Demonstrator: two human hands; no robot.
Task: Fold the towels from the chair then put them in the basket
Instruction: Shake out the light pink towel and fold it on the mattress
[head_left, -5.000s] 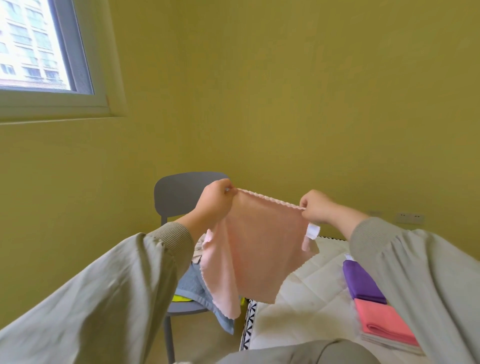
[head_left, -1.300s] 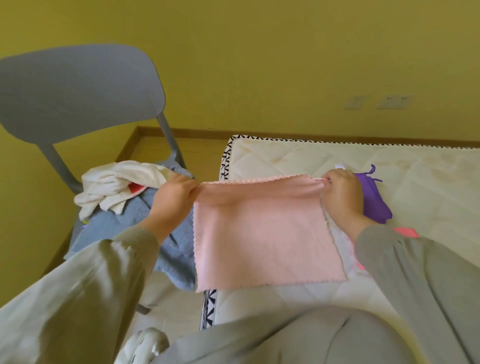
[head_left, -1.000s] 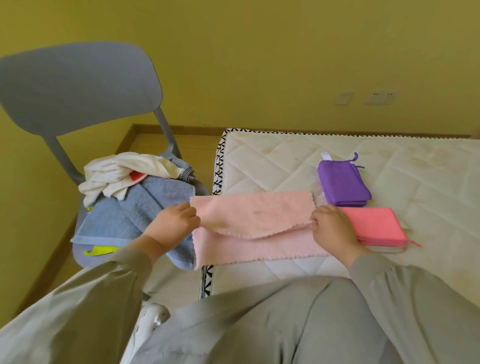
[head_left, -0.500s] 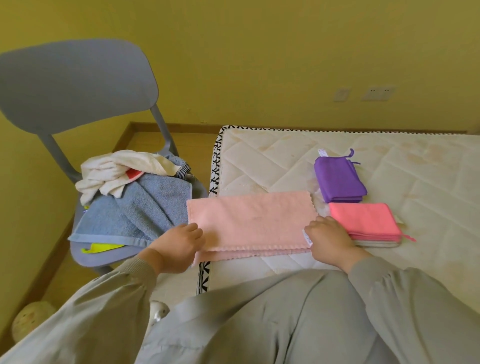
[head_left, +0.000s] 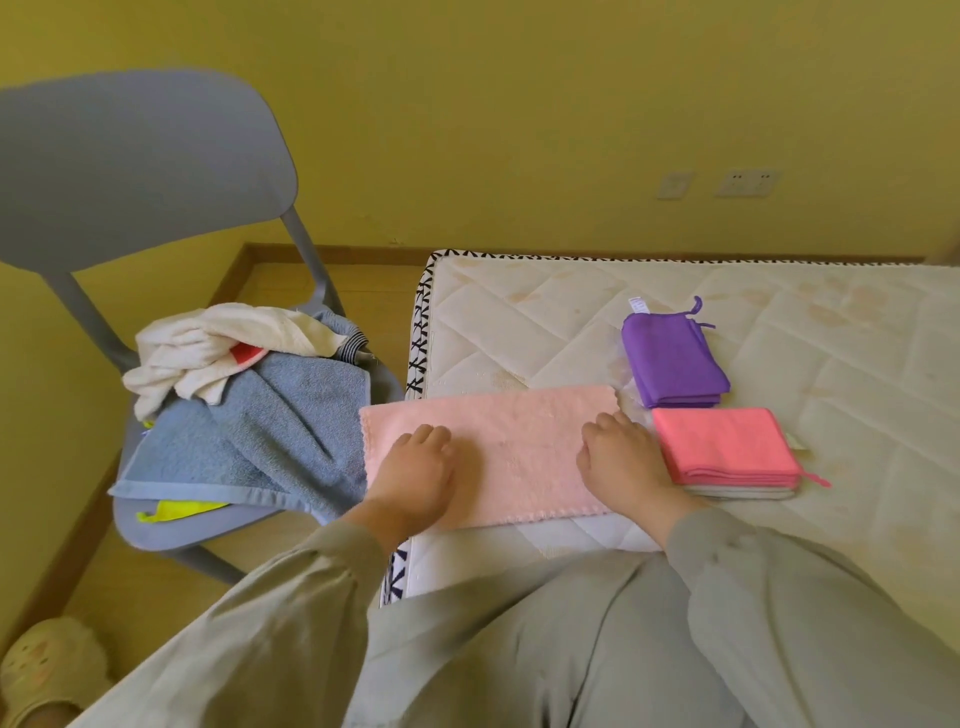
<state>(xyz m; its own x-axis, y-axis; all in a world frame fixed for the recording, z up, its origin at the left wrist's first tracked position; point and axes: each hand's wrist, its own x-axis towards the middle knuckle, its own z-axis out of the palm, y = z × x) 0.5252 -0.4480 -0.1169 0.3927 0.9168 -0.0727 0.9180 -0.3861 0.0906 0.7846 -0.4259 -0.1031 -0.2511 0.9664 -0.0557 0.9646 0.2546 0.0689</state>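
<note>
Pink towel (head_left: 511, 447), folded to a flat strip, lies under left hand (head_left: 415, 467) and right hand (head_left: 621, 460), grip released.

Bright, even daylight, soft faint shadows, wide-angle bowing at edges — slightly soft focus

The person wears a loose, grey-green, long-sleeved top of soft matte fabric. Its baggy left sleeve (head_left: 244, 629) and right sleeve (head_left: 810, 603) narrow to gathered cuffs just behind the bare left hand (head_left: 415, 470) and right hand (head_left: 626, 462). Further back from the fingers, matching grey-green trousers (head_left: 519, 654) crease softly. Far left of the fingers is a fluffy beige slipper (head_left: 49, 662).
</note>
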